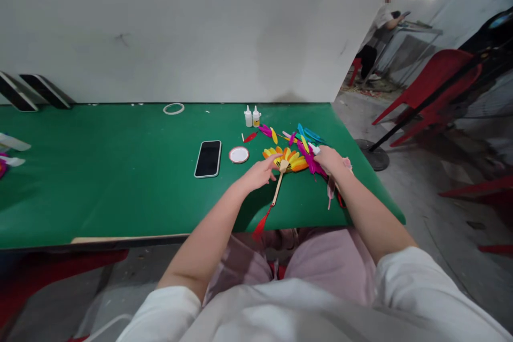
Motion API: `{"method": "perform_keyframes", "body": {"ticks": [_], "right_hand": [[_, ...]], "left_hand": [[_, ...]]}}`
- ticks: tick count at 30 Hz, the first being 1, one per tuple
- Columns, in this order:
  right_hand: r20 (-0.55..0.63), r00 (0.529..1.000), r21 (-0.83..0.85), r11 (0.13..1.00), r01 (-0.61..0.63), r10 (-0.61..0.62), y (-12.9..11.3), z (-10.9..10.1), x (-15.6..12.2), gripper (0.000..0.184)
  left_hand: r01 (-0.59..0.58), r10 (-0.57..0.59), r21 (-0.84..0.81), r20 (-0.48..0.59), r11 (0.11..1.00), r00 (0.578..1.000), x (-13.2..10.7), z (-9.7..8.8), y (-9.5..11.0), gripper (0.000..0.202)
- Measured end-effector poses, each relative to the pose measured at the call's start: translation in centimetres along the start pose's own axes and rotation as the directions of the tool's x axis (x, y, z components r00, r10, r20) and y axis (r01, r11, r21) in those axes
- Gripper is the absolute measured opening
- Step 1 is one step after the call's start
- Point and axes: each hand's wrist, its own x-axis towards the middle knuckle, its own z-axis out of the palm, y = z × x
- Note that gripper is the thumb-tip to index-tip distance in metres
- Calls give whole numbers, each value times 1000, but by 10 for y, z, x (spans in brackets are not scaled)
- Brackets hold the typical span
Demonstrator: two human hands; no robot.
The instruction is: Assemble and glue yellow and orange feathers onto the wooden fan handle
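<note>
A small fan (285,161) of yellow and orange feathers lies on the green table (120,181), its wooden handle pointing toward me and a red tassel (261,224) hanging over the front edge. My left hand (260,172) rests beside the handle, fingers stretched toward the fan. My right hand (329,160) is closed round a small white glue bottle (315,148), its tip near the magenta feathers (310,161) at the fan's right side.
Loose coloured feathers (298,133) lie behind the fan. Two small glue bottles (252,116), a round white lid (239,155), a black phone (208,158) and a white ring (173,109) sit on the table. A white partition stands behind. Red chairs (433,85) and another person (380,32) are at the right.
</note>
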Motion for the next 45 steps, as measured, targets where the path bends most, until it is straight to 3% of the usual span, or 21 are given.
{"method": "perform_keyframes", "body": {"ticks": [2,4,7,10,12,14,15,18,21,24,28,33,39,45], "right_hand": [[4,1000,-6,1000,-4,5,0,0,3,32],[5,1000,-9,1000,-4,4,0,0,5,32],[-3,1000,1,1000,16,-16,-2,2,7,31],[2,999,30,999,42,-43,-5,5,10,28],[12,999,55,997,52,-52,-5,8,12,25],[15,998,79,995,62,-64,-4,10,14,20],[6,998,85,994,67,-67,-4,11,14,19],[-63,997,86,995,58,-53,-3,10,12,19],[-158,987,76,997,5,7,-2,5,8,22],[-235,971,84,996,-29,48,1,-2,5,22],[-325,943,153,988,-19,69,2,-5,5,20],[-376,921,306,952,15,106,0,0,3,22],[-411,902,357,933,30,129,-4,1,-4,18],[-469,866,406,913,36,174,-12,5,-10,17]], "left_hand": [[-191,195,-70,54,979,979,1,-12,4,60],[-305,308,-42,78,951,948,3,-26,6,53],[-289,289,-11,64,957,955,14,-57,12,41],[-338,336,-69,-36,939,941,29,-93,40,38],[-460,438,-94,-187,883,879,36,-106,67,39],[-562,524,-147,-230,814,820,37,-100,88,39],[-599,571,-172,-190,782,799,35,-90,92,40],[-623,635,-190,1,759,773,24,-43,73,45],[-516,545,-246,63,820,836,12,0,25,45],[-424,427,-248,-45,871,903,3,19,-17,37],[-360,341,-176,-129,916,931,-5,20,-45,36],[-365,352,-107,-122,925,928,-8,20,-54,37],[-400,386,-67,-155,914,909,-7,24,-52,35],[-416,397,-64,-199,907,896,-23,6,-33,30]]}}
